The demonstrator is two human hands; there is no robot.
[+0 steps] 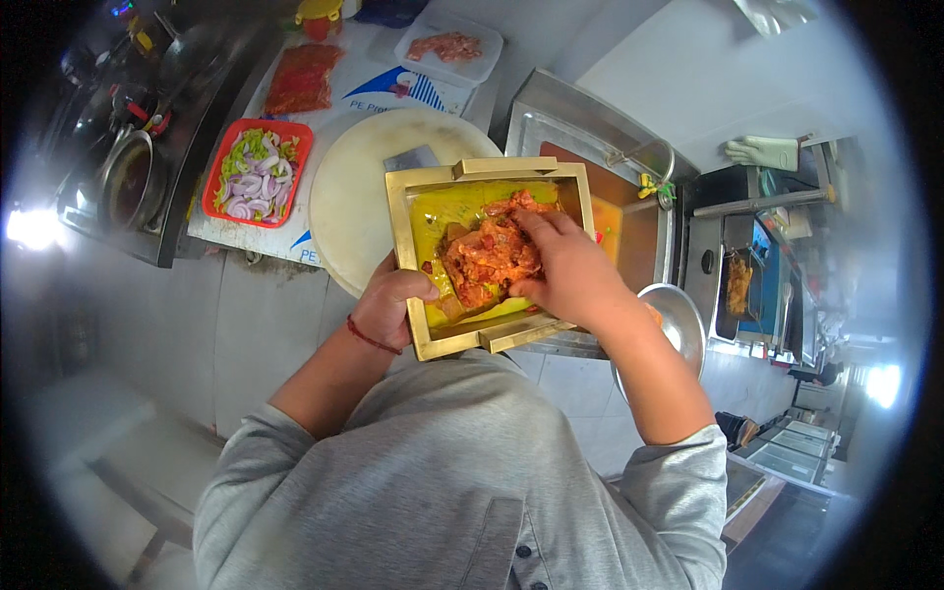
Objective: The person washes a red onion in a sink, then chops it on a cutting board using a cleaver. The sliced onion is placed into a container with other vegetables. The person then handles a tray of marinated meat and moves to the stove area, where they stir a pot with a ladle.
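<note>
A brass-coloured rectangular tray point(400, 243) with a raised bar handle on each long side is tilted in front of my body. My left hand point(394, 299) grips its left end, thumb over the rim. Green leaf point(428, 214), apparently banana leaf, lines the inside and looks wet with oil. On it lies a heap of red-coated meat point(490, 258). My right hand point(571, 265) reaches in over the right side, fingers and thumb touching the meat. Whether they grasp it or just press on it cannot be told. Behind the tray, a round white chopping board point(354, 199) carries a cleaver blade point(411, 158), partly hidden.
A red basket point(306, 136) of sliced onion and green pepper stands left of the board. Further back are red meat in a slab point(302, 77) and a clear tub point(483, 70) of meat. A metal sink point(538, 96), a steel bowl point(689, 324) and stove pans point(133, 177) flank me.
</note>
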